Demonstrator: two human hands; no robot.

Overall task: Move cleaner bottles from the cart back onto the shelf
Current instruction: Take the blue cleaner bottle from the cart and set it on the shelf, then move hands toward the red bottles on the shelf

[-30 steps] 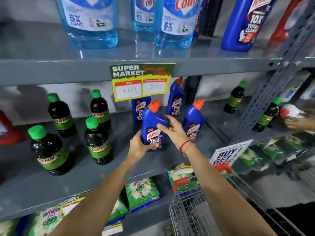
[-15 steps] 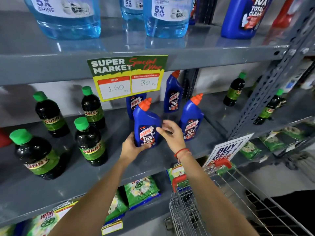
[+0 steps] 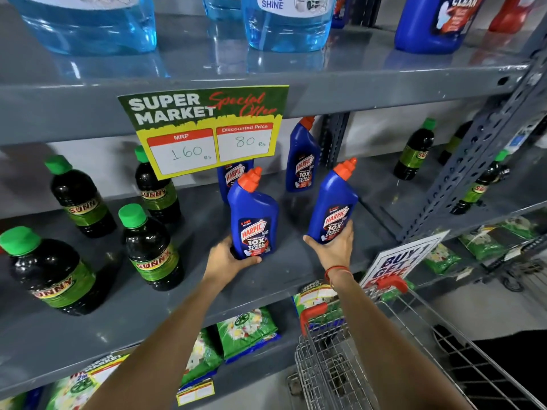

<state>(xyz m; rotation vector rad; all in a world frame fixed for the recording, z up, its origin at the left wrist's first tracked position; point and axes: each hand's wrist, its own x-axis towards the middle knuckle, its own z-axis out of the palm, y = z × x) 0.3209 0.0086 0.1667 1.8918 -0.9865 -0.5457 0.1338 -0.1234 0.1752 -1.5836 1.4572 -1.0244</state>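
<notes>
Looks well along. Standing on the grey metal shelf (image 3: pixel 88 321), near the middle of the view: a blue plastic cleaner bottle with an orange cap (image 3: pixel 253 220), upright, gripped low around its base by the left hand (image 3: pixel 228 258), fingers curled shut on it. Just beside it at 3 o'clock, a second blue cleaner bottle (image 3: pixel 334 208), tipped a little toward 1 o'clock, held at the bottom by the right hand (image 3: pixel 334 247), also closed tight on it. Hard to tell whether sitting flat on the shelf yet or hanging just above. Farther back, at 12 o'clock, two more blue bottles of the same kind: one back bottle (image 3: pixel 302 161) in plain sight, the other back bottle (image 3: pixel 233 177) half hidden behind the yellow and green paper price sign (image 3: pixel 207 128). So four on the shelf, or very nearly there. Down at 5 o'clock, the silver wire cart with red handle grips (image 3: pixel 340 365), close to the shelf edge. No blue bottles to see in the visible part of the cart, but much of it cut off by the edge of the view and covered by the right arm, so no way to be sure. Left to do, by the look of it: set the tipped bottle straight, let go with both hands, then peek in the cart for more. Off at 9 o'clock, dark bottles with green caps (image 3: pixel 151 247), well apart from the blue ones and not in the way.
</notes>
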